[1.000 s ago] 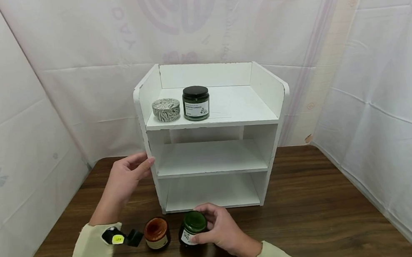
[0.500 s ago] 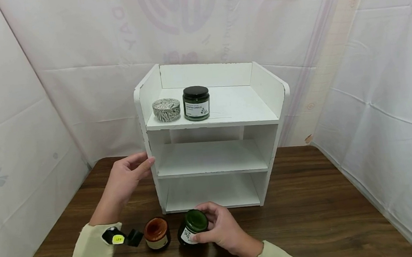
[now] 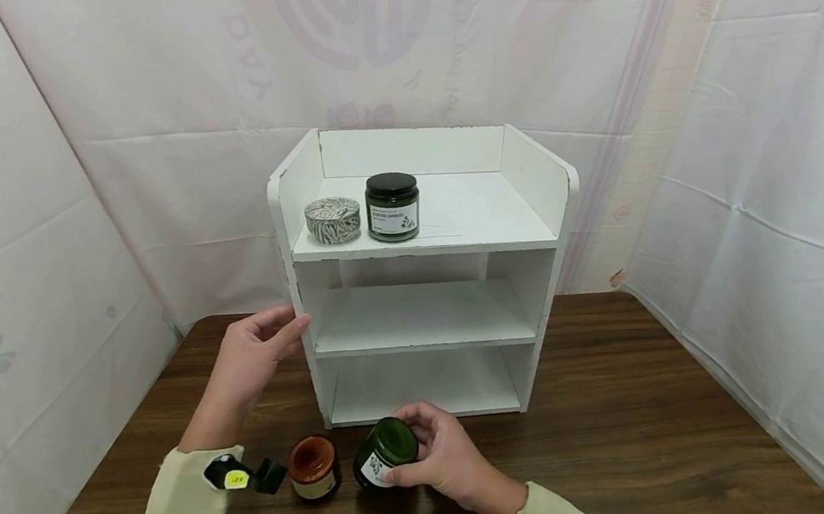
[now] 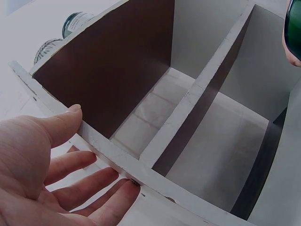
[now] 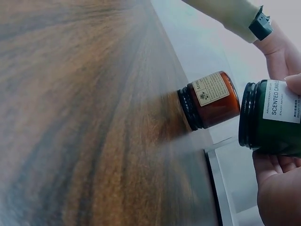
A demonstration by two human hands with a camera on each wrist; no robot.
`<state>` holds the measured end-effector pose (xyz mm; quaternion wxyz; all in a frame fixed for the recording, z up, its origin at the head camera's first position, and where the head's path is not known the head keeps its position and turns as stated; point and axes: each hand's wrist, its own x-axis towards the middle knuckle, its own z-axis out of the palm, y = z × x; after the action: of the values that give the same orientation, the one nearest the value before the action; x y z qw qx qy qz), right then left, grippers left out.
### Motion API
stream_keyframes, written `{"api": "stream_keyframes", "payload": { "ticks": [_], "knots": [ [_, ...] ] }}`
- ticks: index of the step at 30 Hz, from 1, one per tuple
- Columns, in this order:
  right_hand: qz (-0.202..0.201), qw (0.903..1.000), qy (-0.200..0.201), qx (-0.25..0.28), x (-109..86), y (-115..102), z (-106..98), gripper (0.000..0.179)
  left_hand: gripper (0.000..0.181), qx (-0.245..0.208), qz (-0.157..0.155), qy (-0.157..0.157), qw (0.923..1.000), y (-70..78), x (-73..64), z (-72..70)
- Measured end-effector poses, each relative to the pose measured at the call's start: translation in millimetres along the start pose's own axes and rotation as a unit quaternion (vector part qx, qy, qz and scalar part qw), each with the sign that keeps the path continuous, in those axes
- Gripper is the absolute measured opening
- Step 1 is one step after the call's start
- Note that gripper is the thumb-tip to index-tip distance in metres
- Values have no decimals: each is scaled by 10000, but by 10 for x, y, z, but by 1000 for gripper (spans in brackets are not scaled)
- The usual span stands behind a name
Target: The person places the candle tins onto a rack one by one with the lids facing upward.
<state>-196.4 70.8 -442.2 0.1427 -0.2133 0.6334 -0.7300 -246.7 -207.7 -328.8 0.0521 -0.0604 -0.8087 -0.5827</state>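
My right hand (image 3: 444, 459) grips a dark green glass candle jar (image 3: 385, 452) between thumb and fingers. The jar is upside down, its base up and tilted. In the right wrist view its black lid (image 5: 246, 115) faces the tabletop, and its white label reads "SCENTED CANDLES". Just left of it an amber candle jar (image 3: 314, 468) stands upside down on its black lid. My left hand (image 3: 252, 353) holds the left side panel of a white shelf unit (image 3: 421, 344). In the left wrist view the thumb (image 4: 66, 123) lies over the panel's front edge, with the fingers along its outer side.
On the shelf unit's top stand a patterned round tin (image 3: 334, 222) and another green candle jar (image 3: 392, 207) with a black lid. The unit stands on a dark wooden table (image 3: 626, 427). White curtains (image 3: 161, 91) enclose the back and both sides.
The green candle jar in my right hand has turned and tilted further, its label now showing a leaf print instead of a square code. My left hand stays on the panel.
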Motion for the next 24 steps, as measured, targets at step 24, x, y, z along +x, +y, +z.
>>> {"api": "stream_keyframes", "payload": {
  "ticks": [24],
  "knots": [
    [-176,9994,-67,-301,8,-57,-35,60,72,-21,-12,-49,10000,-8,5,-9]
  ]
}}
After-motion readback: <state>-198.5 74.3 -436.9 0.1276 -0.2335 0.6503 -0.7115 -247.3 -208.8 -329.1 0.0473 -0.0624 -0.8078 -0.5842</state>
